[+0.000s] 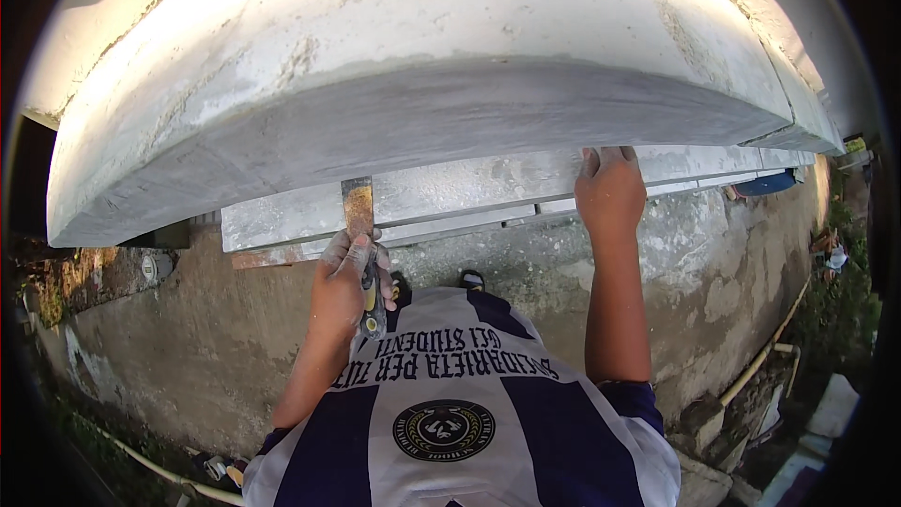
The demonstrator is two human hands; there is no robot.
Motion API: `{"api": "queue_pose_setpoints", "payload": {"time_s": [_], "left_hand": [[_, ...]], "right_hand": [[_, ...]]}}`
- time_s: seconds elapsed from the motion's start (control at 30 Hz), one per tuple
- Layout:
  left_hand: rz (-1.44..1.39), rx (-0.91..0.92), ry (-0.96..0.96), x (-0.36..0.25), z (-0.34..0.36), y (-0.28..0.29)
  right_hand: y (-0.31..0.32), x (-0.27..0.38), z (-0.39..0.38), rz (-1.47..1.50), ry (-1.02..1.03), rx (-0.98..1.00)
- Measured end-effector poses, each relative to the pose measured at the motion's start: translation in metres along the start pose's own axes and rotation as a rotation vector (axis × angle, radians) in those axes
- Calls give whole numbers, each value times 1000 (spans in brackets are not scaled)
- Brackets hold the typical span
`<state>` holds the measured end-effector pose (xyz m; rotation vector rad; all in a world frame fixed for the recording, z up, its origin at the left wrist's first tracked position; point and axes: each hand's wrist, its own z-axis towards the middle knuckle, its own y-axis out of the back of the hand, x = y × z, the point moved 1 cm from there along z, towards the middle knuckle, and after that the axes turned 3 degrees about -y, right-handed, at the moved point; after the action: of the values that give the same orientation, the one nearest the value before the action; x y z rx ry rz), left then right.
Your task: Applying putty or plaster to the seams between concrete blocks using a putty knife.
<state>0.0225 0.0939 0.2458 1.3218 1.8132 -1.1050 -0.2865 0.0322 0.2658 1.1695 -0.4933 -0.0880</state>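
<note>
My left hand point(343, 286) is closed round the dark, speckled handle of a putty knife point(358, 207). Its rust-stained metal blade points away from me, its tip meeting the lower edge of a long grey-white concrete slab point(441, 108). To the right, my right hand point(610, 190) is up against that same lower edge, dusty and with its fingers curled. The slab hides the fingertips, so what they grip, if anything, does not show. The slab's near face looks smooth and grey, its top pale and rough in places.
Below the slab runs a lower pale ledge point(488, 183) with gaps beneath it. My sandalled foot point(472, 279) stands on a stained concrete floor point(225, 347). A yellowish pipe point(770, 343) and broken blocks point(704, 422) lie to the right. A blue object point(765, 185) sits past the ledge.
</note>
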Motion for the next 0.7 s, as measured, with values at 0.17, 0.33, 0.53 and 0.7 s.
{"api": "queue_pose_setpoints", "payload": {"time_s": [0.17,0.33,0.53,0.7], "left_hand": [[10,1,9,3,1,-4],[16,23,0,2,2,-3],[-19,-3,-22,3,0,0],[-24,12,0,5,1,-3]], "right_hand": [[-16,4,-5,-2,-83,-66],[-22,48,-25,-52,279,-96],[-2,-6,3,-47,311,-163],[-12,-18,11,156,326,-199]]}}
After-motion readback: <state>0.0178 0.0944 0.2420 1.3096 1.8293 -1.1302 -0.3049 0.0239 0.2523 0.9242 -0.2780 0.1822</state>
